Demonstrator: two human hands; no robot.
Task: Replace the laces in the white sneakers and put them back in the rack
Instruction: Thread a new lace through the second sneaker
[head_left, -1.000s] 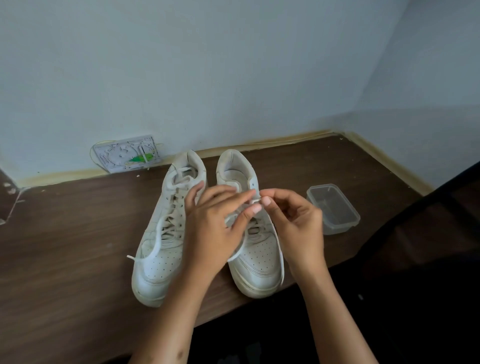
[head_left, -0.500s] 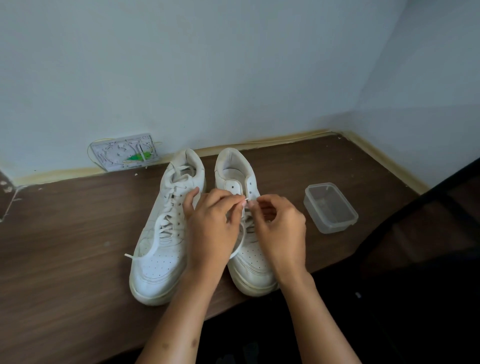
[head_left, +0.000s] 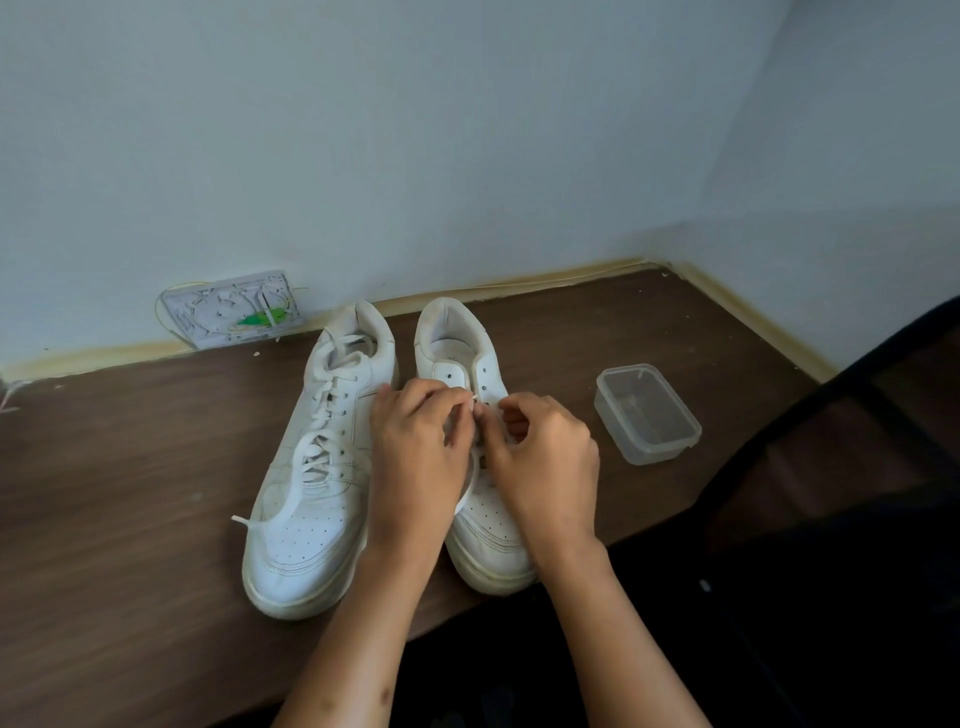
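Two white sneakers stand side by side on the brown table, toes toward me. The left sneaker (head_left: 311, 467) is laced, with a loose lace end trailing off its left side. Over the right sneaker (head_left: 467, 364) both my hands work at the eyelets. My left hand (head_left: 415, 452) pinches the tip of a white lace (head_left: 470, 486) between thumb and fingers. My right hand (head_left: 545, 462) has its fingers curled at the lace and eyelet row beside it; a loop of lace hangs between the hands. The middle of the right sneaker is hidden by my hands.
A clear plastic container (head_left: 647, 413) sits to the right of the sneakers. A white wall plate with a green part (head_left: 234, 314) leans on the wall at the back left. The table edge (head_left: 649, 525) runs diagonally in front, with a dark chair (head_left: 857, 467) on the right.
Both hands have moved a little down and nearer to the right sneaker's eyelets, their fingertips coming closer together on the lace tip. The sneakers have not moved.
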